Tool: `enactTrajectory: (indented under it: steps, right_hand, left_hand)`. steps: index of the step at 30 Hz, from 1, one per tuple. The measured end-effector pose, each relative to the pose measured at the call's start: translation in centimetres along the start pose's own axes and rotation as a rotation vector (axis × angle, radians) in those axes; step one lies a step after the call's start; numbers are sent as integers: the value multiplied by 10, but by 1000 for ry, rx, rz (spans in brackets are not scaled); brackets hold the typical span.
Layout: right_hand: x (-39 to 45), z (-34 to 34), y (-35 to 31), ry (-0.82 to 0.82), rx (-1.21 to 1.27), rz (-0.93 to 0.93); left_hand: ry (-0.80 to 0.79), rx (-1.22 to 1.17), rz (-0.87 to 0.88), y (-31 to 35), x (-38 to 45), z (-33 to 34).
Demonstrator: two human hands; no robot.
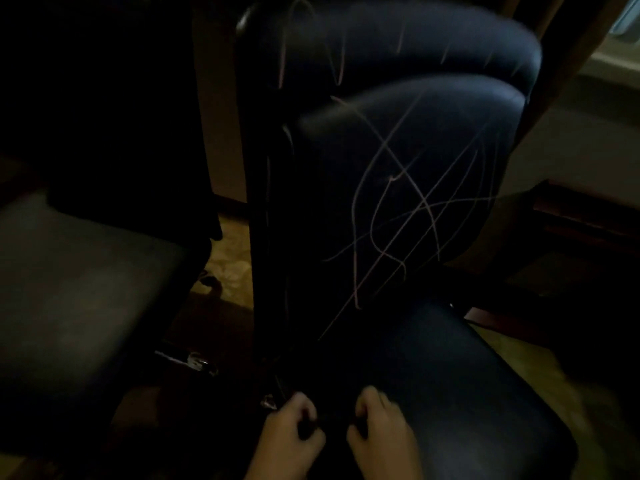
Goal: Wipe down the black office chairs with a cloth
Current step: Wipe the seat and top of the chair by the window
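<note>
dim view, two hands at near edge of chair (433,375) seat.
left hand (289,433) and right hand (382,427) curled; whether either grip holds a cloth cannot be told.

Two black office chairs counted, one at the left (79,289) and one at the right (408,209), two hands seen near, left hand (291,434), right hand (384,427)

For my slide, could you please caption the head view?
Both hands, fingers curled, at the front edge of a scribble-marked black office chair in dim light.

Chair back (398,185) — glossy, scratched leather
</note>
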State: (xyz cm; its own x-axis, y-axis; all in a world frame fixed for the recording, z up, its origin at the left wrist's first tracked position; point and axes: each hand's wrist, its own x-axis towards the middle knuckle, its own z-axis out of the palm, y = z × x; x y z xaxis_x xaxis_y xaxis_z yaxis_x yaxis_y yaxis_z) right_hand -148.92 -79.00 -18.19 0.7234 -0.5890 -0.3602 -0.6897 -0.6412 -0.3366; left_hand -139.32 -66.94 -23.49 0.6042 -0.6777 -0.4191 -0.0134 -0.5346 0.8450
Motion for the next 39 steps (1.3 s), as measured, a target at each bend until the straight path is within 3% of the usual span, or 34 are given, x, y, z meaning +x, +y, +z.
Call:
enactTrajectory:
  steps: [5,9,17,23,31,39]
  right_hand:
    - [1,-55,-66,355,127,-114]
    - [8,-89,-105,511,173,-218]
    - [7,-142,-161,824,316,-414]
    - [14,-139,-164,932,416,-494]
    - [0,-107,-144,947,370,-478]
    - [-14,-134,-165,964,434,-455]
  left_hand:
    - [135,-150,171,62,2,-73]
    - [442,-170,304,98,3,-116]
    - [765,-125,662,156,-4,-163]
    - [801,-78,865,161,9,-171]
    - [657,-159,805,144,-12,-157]
    - [626,-107,783,176,-30,-184]
